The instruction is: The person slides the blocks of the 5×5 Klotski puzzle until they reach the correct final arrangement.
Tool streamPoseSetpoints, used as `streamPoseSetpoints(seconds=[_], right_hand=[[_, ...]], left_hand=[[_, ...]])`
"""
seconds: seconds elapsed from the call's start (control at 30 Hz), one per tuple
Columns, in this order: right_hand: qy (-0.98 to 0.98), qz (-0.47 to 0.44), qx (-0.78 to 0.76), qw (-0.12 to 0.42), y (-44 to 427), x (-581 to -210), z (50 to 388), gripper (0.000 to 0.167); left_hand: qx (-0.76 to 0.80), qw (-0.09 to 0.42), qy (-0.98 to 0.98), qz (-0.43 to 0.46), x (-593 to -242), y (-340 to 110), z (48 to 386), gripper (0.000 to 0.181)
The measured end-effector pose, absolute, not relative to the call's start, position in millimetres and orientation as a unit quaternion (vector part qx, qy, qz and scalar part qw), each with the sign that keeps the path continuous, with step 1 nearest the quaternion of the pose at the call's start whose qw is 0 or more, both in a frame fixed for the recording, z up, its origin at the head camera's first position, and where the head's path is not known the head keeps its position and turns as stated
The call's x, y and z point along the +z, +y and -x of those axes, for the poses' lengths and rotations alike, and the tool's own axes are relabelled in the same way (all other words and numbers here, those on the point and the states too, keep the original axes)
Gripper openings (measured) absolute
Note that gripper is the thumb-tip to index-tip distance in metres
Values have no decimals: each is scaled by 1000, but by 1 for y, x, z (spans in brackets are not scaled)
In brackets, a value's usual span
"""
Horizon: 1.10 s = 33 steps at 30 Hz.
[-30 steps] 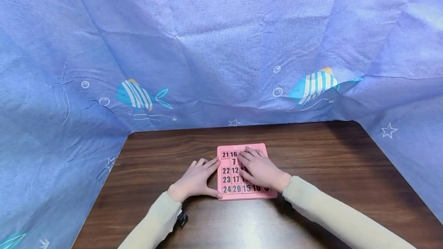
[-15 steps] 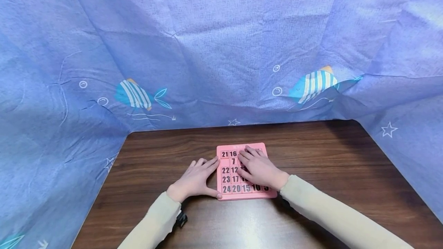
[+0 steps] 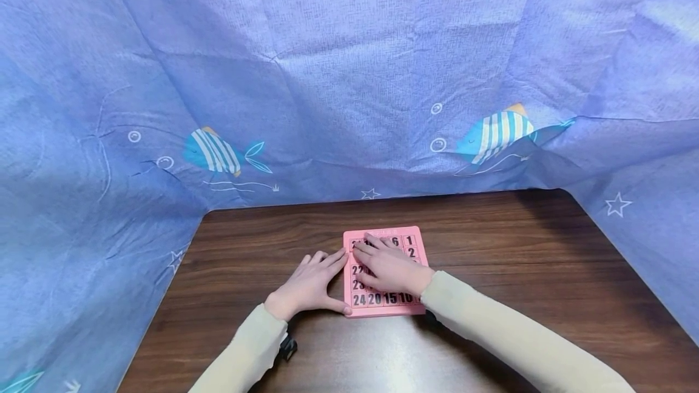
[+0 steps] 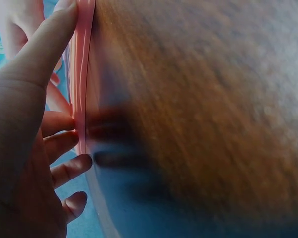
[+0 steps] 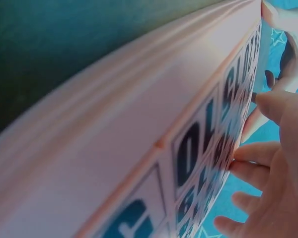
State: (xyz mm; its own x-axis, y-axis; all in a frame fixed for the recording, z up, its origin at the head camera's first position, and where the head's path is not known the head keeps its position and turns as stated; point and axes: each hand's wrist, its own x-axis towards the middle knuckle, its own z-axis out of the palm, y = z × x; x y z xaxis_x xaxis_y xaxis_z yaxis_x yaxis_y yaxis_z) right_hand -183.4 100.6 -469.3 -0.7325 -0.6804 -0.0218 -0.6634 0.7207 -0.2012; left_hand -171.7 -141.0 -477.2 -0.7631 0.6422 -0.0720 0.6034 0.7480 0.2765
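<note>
Pink board, both hands touching, fingers spread

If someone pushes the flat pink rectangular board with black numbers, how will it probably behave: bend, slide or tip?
The pink board looks stiff, since its edges run straight. Lying flat and low, it seems unlikely to roll or tip. It may slide on the shiny dark brown wood-grain table, though the person's left hand at its side could brace it.

A pink numbered board lies on the table.
</note>
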Motion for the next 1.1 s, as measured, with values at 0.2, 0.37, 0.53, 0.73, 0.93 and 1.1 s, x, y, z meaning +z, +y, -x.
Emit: streamPoseSetpoints(seconds=[0.2,0.37,0.53,0.73,0.93,1.1], right_hand=[[924,371,-77,46,99,-471,176,61],[919,385,-81,33,101,-471,166,61],[914,391,-101,31,104,-470,159,59],[919,371,-133,38,115,-470,159,58],[943,308,-122,-10,134,-472,163,58],[960,255,-117,-16,145,-473,163,58]], left_hand=[[119,80,932,-332,-478,-141,170,116],[116,76,933,-332,-479,-141,170,115],[118,77,933,-331,-479,-141,170,115],[123,79,932,-332,-480,-140,171,115],[125,82,932,-331,-480,-140,171,117],[122,83,933,-329,-480,-140,173,118]])
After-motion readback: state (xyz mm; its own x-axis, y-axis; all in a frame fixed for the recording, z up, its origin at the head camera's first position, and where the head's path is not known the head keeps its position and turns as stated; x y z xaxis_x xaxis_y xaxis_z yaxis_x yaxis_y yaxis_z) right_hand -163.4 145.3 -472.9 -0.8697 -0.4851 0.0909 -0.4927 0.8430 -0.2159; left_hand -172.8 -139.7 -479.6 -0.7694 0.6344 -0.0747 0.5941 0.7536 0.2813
